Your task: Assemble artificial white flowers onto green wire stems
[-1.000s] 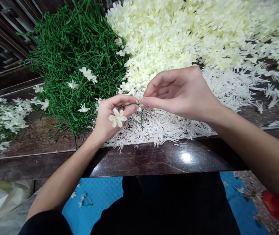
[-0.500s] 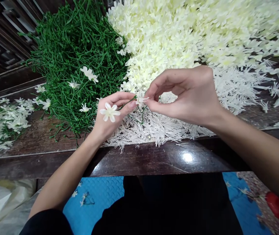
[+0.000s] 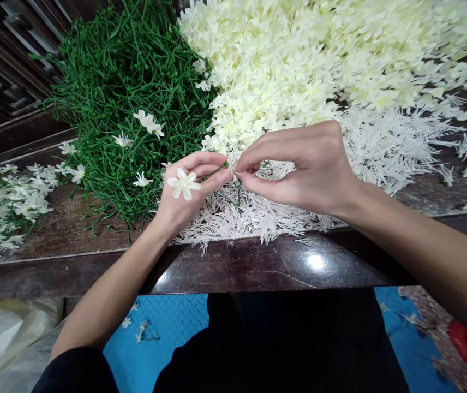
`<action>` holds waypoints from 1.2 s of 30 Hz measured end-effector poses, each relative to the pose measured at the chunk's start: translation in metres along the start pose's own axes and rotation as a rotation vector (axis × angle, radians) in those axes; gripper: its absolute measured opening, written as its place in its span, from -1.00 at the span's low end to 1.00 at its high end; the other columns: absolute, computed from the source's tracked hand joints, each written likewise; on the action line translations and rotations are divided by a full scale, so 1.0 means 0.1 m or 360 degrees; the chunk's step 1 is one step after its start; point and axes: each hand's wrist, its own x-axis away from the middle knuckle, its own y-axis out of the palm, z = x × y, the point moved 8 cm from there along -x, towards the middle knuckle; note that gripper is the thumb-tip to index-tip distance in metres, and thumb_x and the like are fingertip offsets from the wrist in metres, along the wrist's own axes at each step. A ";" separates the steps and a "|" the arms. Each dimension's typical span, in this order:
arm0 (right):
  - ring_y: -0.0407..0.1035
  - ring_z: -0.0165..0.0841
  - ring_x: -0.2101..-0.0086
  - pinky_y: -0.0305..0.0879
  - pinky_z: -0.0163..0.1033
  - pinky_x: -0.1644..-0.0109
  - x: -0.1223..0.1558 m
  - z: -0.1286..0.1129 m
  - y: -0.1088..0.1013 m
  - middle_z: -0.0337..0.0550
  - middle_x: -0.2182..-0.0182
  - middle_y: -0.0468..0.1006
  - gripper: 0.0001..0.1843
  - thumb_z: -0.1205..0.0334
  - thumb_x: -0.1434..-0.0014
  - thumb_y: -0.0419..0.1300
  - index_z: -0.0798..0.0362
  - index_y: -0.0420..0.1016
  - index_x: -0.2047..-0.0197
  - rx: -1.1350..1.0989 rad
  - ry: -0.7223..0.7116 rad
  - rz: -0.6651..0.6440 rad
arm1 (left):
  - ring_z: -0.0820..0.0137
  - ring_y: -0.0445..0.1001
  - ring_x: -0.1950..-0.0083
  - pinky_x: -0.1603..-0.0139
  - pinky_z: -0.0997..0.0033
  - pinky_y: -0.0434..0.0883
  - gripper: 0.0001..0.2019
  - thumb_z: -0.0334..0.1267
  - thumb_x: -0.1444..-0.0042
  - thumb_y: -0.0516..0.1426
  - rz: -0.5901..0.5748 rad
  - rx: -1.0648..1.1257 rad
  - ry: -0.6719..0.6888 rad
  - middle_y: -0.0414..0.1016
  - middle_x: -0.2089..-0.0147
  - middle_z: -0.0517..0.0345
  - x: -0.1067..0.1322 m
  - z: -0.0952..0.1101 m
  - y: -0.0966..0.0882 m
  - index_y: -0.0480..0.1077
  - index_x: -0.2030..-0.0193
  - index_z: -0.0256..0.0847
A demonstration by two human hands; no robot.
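Over the worktop (image 3: 65, 218), an open white flower (image 3: 183, 184) faces upward by the left hand (image 3: 190, 205), its grip clamped on a green stem (image 3: 211, 174) slanting up rightward; the right hand (image 3: 303, 161) pinches a small blossom (image 3: 232, 162) there.

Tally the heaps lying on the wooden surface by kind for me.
Green stems: 1 heap
Pale yellow-white petals: 1 heap
Thin white spiky pieces: 1 heap, partly hidden behind the right hand
White flowers on green stems: 1 heap
Total: 4 heaps
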 end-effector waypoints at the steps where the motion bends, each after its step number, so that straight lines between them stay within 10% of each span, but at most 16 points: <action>1: 0.55 -0.33 0.38 0.49 -0.18 0.30 0.00 0.00 0.00 -0.28 0.42 0.65 -0.84 0.35 -0.18 0.24 -0.07 0.60 0.39 0.0013 -0.0001 -0.0001 | 0.40 0.62 0.25 0.18 0.41 0.57 -0.68 -0.12 0.13 0.45 0.0006 0.0019 -0.0022 0.65 0.27 0.15 0.00 0.00 0.00 0.54 0.26 -0.19; 36: 0.53 -0.19 0.36 0.55 0.02 0.18 0.06 0.16 0.02 -0.19 0.38 0.67 -0.88 0.21 -0.11 0.35 -0.13 0.61 0.46 -0.0298 0.0454 0.0039 | 0.35 0.62 0.22 0.18 0.33 0.58 -0.81 -0.17 0.00 0.38 -0.0001 -0.0364 0.0320 0.66 0.25 0.12 0.00 0.18 -0.02 0.59 0.26 -0.16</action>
